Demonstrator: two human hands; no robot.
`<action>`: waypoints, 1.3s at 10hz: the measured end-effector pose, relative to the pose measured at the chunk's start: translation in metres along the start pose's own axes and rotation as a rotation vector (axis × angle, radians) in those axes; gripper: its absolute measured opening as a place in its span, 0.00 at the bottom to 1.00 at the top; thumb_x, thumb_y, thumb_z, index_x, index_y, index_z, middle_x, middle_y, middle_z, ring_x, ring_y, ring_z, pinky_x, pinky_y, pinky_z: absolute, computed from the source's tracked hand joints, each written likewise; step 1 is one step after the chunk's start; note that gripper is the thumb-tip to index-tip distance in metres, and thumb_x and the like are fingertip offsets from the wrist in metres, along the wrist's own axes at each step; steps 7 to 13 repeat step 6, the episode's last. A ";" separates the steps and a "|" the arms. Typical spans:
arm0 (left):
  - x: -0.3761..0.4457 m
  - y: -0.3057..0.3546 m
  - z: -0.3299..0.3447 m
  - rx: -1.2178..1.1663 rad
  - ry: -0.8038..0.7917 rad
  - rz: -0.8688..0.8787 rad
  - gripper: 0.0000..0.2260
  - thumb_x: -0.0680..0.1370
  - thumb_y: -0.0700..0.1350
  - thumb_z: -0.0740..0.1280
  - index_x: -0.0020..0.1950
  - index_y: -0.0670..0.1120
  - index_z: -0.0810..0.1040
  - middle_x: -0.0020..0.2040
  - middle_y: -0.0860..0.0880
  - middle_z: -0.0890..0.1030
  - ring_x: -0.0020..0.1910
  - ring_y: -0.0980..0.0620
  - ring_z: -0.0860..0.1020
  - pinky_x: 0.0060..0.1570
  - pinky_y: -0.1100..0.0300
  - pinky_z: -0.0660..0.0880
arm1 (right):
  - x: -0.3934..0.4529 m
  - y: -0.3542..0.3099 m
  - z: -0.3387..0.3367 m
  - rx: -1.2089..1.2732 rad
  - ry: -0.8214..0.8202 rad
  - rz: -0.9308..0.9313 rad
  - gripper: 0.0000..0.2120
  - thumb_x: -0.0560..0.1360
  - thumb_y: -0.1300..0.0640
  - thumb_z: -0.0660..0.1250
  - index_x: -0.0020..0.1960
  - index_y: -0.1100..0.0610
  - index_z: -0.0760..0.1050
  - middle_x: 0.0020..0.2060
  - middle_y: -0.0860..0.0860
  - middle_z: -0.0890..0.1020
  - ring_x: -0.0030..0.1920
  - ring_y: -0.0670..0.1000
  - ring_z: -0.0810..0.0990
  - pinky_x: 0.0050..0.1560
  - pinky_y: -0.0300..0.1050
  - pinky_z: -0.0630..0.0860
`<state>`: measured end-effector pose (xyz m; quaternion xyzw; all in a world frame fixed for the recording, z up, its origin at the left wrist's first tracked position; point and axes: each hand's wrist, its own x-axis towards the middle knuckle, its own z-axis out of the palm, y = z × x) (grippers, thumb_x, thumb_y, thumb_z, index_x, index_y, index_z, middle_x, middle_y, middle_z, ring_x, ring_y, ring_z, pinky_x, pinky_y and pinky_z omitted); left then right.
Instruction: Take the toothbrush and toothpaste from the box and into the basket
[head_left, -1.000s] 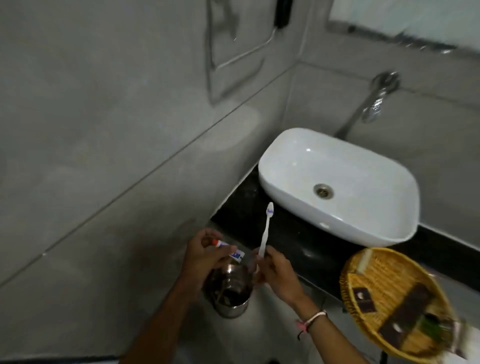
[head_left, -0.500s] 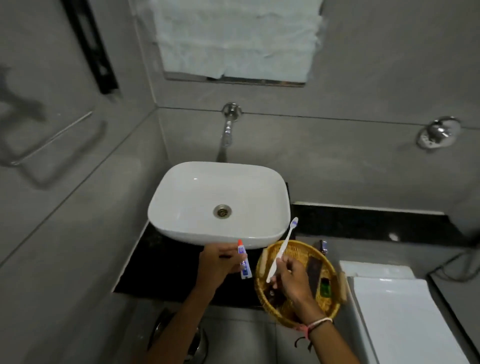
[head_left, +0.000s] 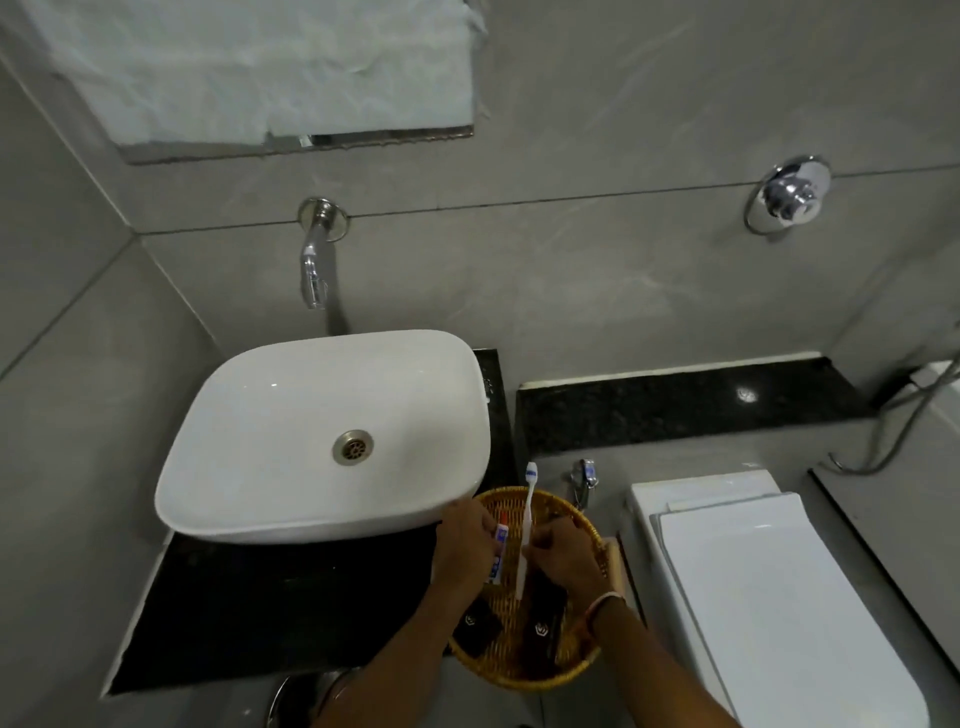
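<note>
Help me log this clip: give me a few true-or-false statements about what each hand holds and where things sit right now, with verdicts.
1. The right hand holds the toothbrush. True.
2. The toothbrush lies flat on the basket floor. False: it is held nearly upright, bristle end up, over the basket.
3. The left hand holds the toothpaste. True.
4. The basket is empty. False: dark packets lie in it.
5. The basket sits inside the sink. False: it sits beside the sink, between it and the toilet.
</note>
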<state>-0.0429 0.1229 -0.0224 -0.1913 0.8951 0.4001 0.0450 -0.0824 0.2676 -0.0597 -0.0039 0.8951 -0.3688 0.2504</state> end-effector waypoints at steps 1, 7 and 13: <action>0.003 -0.001 0.011 0.089 0.007 0.020 0.06 0.78 0.35 0.64 0.42 0.39 0.77 0.42 0.43 0.81 0.41 0.47 0.80 0.41 0.50 0.81 | 0.007 0.000 0.003 -0.012 -0.013 0.023 0.10 0.77 0.57 0.70 0.54 0.62 0.82 0.50 0.55 0.86 0.50 0.51 0.85 0.55 0.45 0.82; -0.011 0.001 -0.001 0.094 0.056 0.280 0.11 0.81 0.43 0.62 0.40 0.49 0.75 0.36 0.57 0.75 0.36 0.58 0.77 0.36 0.67 0.76 | -0.021 -0.018 -0.035 0.090 0.318 -0.039 0.04 0.75 0.57 0.71 0.44 0.58 0.81 0.40 0.54 0.84 0.42 0.50 0.84 0.50 0.50 0.84; -0.011 0.001 -0.001 0.094 0.056 0.280 0.11 0.81 0.43 0.62 0.40 0.49 0.75 0.36 0.57 0.75 0.36 0.58 0.77 0.36 0.67 0.76 | -0.021 -0.018 -0.035 0.090 0.318 -0.039 0.04 0.75 0.57 0.71 0.44 0.58 0.81 0.40 0.54 0.84 0.42 0.50 0.84 0.50 0.50 0.84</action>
